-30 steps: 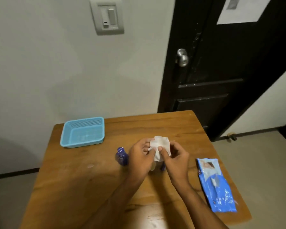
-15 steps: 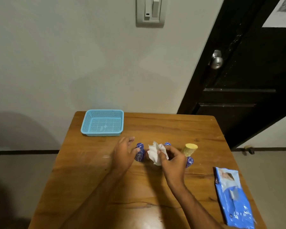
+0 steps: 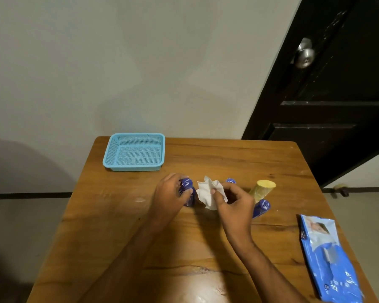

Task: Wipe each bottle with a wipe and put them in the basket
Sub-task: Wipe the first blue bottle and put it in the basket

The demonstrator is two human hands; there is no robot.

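Several small bottles stand mid-table. My left hand (image 3: 170, 193) grips a dark blue bottle (image 3: 187, 189) that stands upright. My right hand (image 3: 234, 204) pinches a crumpled white wipe (image 3: 208, 192) just right of that bottle. Behind my right hand peeks the cap of a second blue bottle (image 3: 230, 181). A third blue bottle (image 3: 261, 208) and a yellow bottle (image 3: 263, 190) stand to the right. The light blue mesh basket (image 3: 112, 153) sits at the table's far left, with nothing in it.
A blue pack of wipes (image 3: 328, 259) lies at the table's right front edge. The wooden table (image 3: 109, 226) stands against a grey wall. A black door with a metal knob (image 3: 304, 54) is at the far right.
My left hand has let go of the wipe and moved left, closing round the leftmost blue bottle. My right hand keeps the wipe. The camera has tilted down and left.
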